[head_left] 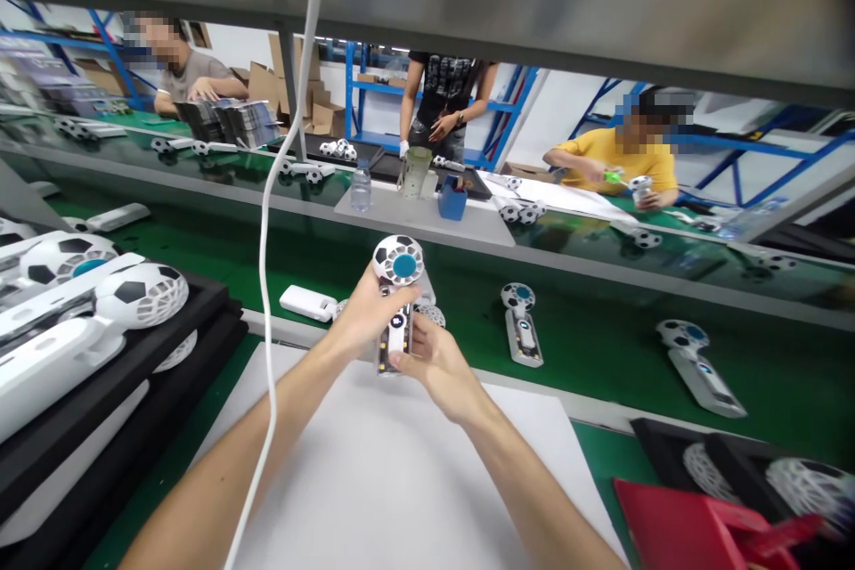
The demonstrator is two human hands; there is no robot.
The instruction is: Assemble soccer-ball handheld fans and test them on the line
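Note:
A handheld fan (404, 265) with a round football-patterned head and a teal centre is held upright above the far edge of a white sheet (394, 472). My left hand (364, 312) grips it just below the head, thumb across the front. Lower down, my right hand (441, 365) is closed round the right side of the handle, its thumb near the bottom. Dark inner parts and a small round display show on the handle's front. Behind my hands, another white fan (307, 303) lies on the green belt, partly hidden.
Black trays (214, 294) of fans are stacked at left. More fans (523, 325) (701, 365) lie on the belt (588, 321). A red object (688, 525) sits at lower right. A white cable (265, 285) hangs in front. People work across the line.

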